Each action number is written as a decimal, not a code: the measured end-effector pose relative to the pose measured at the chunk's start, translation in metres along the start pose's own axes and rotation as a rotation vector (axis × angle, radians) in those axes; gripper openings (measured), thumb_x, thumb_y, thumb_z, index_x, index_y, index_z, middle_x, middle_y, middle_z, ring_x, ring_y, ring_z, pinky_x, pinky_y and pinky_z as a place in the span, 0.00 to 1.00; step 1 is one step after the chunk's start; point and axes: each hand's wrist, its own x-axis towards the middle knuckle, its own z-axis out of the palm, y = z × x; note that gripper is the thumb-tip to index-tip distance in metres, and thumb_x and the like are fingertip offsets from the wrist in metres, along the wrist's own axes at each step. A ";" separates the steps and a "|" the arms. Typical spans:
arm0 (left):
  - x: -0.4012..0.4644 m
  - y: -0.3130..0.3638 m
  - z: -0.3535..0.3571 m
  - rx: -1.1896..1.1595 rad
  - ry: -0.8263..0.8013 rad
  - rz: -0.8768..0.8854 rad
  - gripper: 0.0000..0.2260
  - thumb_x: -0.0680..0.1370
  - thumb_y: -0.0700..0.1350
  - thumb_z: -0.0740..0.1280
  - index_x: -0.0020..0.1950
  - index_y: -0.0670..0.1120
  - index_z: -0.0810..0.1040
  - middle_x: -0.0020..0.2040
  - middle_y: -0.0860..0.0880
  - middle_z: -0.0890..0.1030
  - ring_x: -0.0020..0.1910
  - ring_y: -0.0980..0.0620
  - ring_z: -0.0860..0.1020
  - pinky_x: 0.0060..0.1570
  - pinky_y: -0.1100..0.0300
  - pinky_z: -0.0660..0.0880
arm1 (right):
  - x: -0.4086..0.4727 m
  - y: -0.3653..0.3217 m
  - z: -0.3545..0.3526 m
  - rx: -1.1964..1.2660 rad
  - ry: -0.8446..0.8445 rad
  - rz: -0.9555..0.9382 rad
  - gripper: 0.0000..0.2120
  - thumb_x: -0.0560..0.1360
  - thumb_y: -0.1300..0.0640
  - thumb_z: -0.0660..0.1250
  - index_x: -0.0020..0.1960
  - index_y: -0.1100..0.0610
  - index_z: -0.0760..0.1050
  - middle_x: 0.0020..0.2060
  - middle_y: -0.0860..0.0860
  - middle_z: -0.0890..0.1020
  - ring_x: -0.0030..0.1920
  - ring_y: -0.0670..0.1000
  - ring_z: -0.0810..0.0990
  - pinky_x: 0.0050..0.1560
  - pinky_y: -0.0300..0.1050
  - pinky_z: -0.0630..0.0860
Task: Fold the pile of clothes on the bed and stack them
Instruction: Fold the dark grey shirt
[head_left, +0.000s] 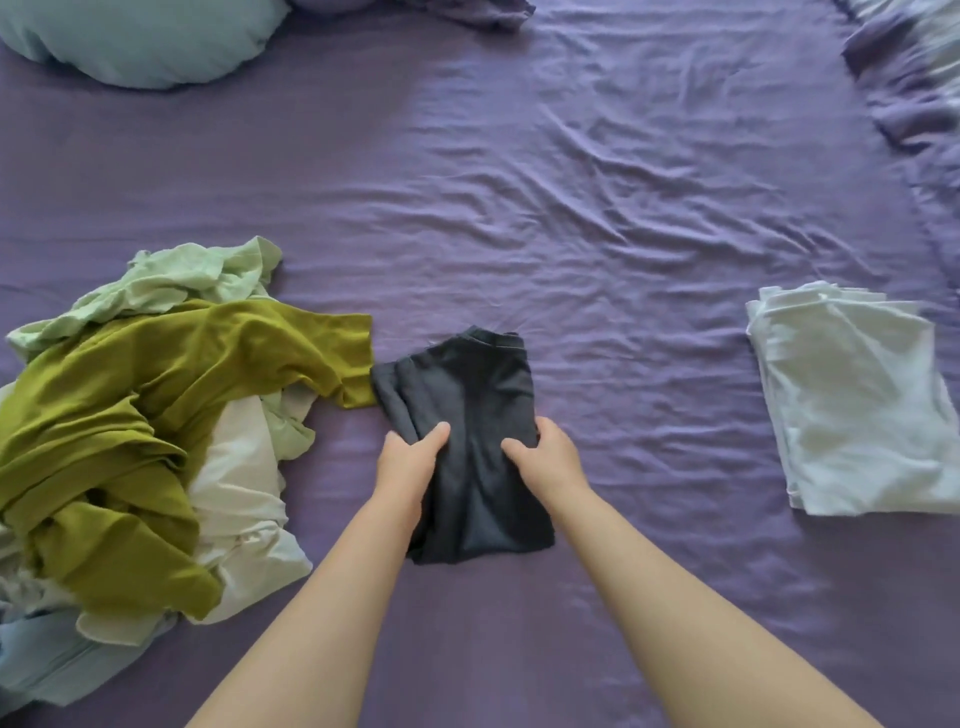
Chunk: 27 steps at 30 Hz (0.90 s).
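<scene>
The wide bed (597, 171), dressed in a creased purple sheet, is filling the whole picture and carrying everything on it. Over on the left, the loose pile of unfolded clothes (130, 441) is sprawling across the sheet, with an olive-green jersey top (171, 395) draping over the middle of it, a crumpled pale mint-green garment (197, 275) lying at its far side, white fabric (239, 499) showing beneath and a pale blue piece (47, 665) poking out at the near edge. Well apart on the right, a neat stack of folded white garments (857, 410) is sitting flat on the sheet. At the far left corner a rounded pale blue pillow (140, 36) is resting, and bunched purple bedding (914, 78) is lying along the far right edge. Now to the centre: a folded dark navy garment (467, 441) is lying flat on the sheet, between the pile and the white stack, its left edge just touching the sleeve of the olive-green top. Both bare forearms are reaching in from below. The left hand (410, 462) is gripping the garment's left edge, thumb lying on top and fingers tucking under the fabric. The right hand (545, 457) is gripping the right edge in the same way, thumb pressing on top of the cloth and fingers curling around the side.
</scene>
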 end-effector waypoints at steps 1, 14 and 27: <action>-0.004 0.001 0.005 -0.042 -0.018 0.003 0.21 0.75 0.49 0.70 0.64 0.44 0.71 0.60 0.44 0.78 0.57 0.43 0.77 0.60 0.46 0.74 | 0.000 0.001 -0.007 0.051 -0.020 -0.018 0.14 0.73 0.59 0.65 0.59 0.56 0.71 0.52 0.50 0.79 0.45 0.47 0.76 0.39 0.37 0.70; -0.111 0.037 0.173 -0.182 -0.305 0.191 0.10 0.80 0.42 0.61 0.60 0.49 0.75 0.57 0.46 0.81 0.55 0.46 0.80 0.54 0.50 0.77 | -0.005 0.023 -0.229 0.089 0.074 -0.262 0.17 0.70 0.62 0.64 0.56 0.47 0.74 0.43 0.42 0.81 0.43 0.44 0.79 0.42 0.35 0.73; -0.169 0.047 0.356 -0.086 -0.590 0.283 0.15 0.80 0.39 0.61 0.63 0.56 0.71 0.55 0.54 0.81 0.50 0.55 0.81 0.40 0.65 0.77 | 0.016 0.104 -0.412 0.114 0.396 -0.298 0.20 0.72 0.63 0.66 0.62 0.49 0.74 0.50 0.45 0.80 0.46 0.44 0.77 0.42 0.27 0.70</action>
